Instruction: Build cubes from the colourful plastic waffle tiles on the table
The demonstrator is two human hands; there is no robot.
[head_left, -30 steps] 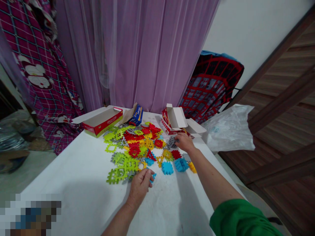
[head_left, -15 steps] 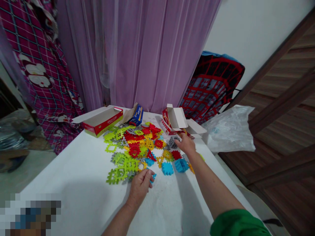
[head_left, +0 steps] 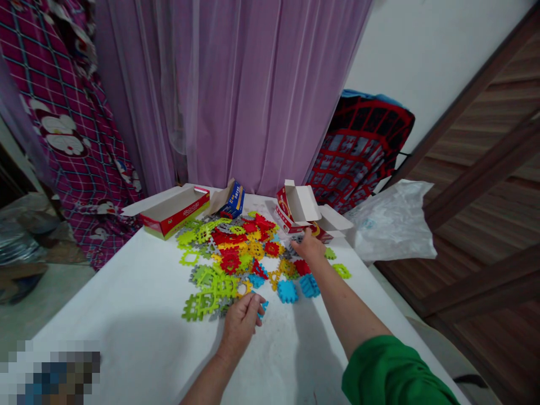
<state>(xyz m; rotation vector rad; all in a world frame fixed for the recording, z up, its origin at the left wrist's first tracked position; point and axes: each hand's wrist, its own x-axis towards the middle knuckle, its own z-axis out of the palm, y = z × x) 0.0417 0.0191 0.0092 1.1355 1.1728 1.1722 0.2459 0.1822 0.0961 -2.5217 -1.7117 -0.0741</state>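
Observation:
My left hand [head_left: 243,319] rests near the front of the pile with its fingers curled around a small blue interlocking piece [head_left: 264,307]; most of that piece is hidden. My right hand [head_left: 312,246] reaches to the far right side of the pile, thumb and fingers apart, at a grey toothed piece [head_left: 296,242] that it partly covers. Between the hands lie a light-blue square piece [head_left: 287,291], a blue block of joined pieces [head_left: 310,286] and a red piece [head_left: 301,266]. Joined lime-green pieces [head_left: 211,295] lie left of my left hand.
A white table [head_left: 139,337] carries the heap of pieces. Behind it stand an open red-and-green box [head_left: 179,214], a blue box [head_left: 233,199] and an open red box [head_left: 291,216]. A clear plastic bag [head_left: 392,225] hangs at the right edge. Green pieces [head_left: 341,271] lie right of my forearm.
My right hand has shifted slightly left, over the grey piece, and its forearm has swung left, uncovering green pieces on the right. My left hand stays almost in place.

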